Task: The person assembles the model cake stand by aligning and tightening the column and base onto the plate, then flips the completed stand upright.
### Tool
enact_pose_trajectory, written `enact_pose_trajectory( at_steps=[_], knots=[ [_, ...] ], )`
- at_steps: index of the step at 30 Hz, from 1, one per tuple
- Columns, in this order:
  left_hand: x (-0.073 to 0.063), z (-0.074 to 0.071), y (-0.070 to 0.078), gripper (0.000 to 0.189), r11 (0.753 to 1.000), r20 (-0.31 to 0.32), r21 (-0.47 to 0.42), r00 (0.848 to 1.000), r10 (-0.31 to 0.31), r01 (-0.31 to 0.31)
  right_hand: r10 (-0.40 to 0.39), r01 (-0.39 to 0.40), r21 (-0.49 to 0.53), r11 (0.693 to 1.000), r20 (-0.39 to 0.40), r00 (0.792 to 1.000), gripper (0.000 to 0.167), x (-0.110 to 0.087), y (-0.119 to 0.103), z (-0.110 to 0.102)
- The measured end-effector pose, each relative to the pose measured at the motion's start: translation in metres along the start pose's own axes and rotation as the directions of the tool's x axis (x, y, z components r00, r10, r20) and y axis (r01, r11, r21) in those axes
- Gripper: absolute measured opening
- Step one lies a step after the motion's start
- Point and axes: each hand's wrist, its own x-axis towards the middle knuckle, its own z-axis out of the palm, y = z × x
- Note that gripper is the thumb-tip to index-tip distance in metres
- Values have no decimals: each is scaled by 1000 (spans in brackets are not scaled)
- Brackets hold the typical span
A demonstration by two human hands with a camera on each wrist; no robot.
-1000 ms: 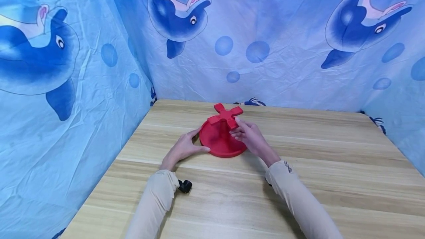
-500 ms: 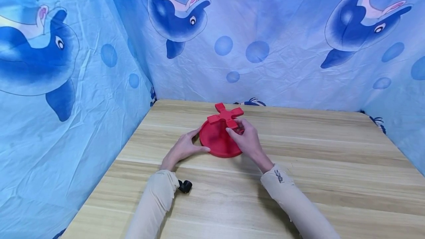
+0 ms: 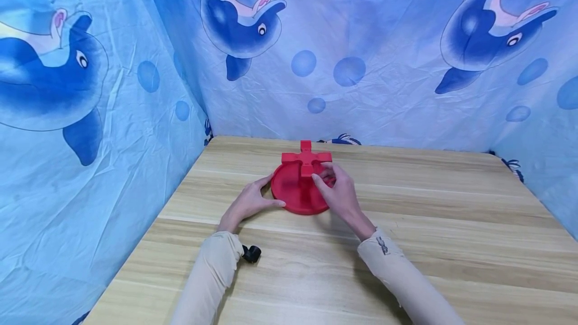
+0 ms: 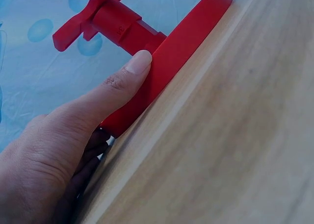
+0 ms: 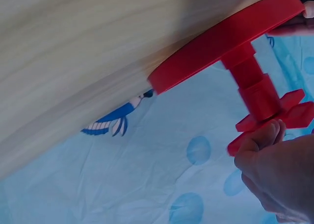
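Note:
A red round tray-like base (image 3: 289,192) with a raised rim lies flat on the wooden table. From its middle rises a stepped red stem (image 5: 262,97), topped by a red four-armed cross piece (image 3: 306,158). My left hand (image 3: 250,199) holds the base's left rim, its thumb (image 4: 120,84) on the near side and its fingers behind. At the near right of the cross piece, my right hand (image 3: 339,190) pinches one arm between thumb and curled fingers. In the right wrist view this hand (image 5: 282,160) partly covers the cross piece.
The pale wood table (image 3: 429,214) stretches to both sides and toward me. Blue cloth (image 3: 384,104) printed with dolphins and bubbles hangs behind it and at its sides. A black device (image 3: 252,253) sits at my left wrist.
My right hand first shifted its hold on the near arm, then turned the cross piece clockwise as seen from above. The left hand and base have stayed put.

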Motion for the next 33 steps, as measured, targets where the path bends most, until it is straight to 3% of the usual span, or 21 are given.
enact_pose_trajectory(
  at_steps=[7, 16, 22, 33],
  knots=[
    [0, 1, -1, 106, 1000, 0, -7, 1000, -8, 8, -39, 39, -4, 999, -62, 997, 50, 5, 18, -11],
    [-1, 0, 0, 107, 1000, 5, -29, 1000, -9, 10, -24, 23, 20, 1000, 55, 998, 60, 20, 36, -18],
    [0, 1, 1, 108, 1000, 1, -22, 1000, -12, 12, 3, -16, 111, 994, 116, 993, 56, 25, 35, -21],
    [0, -1, 0, 107, 1000, 9, -17, 1000, 7, -7, 23, -42, 167, 985, 115, 993, 41, 24, 36, -22]
  ],
)
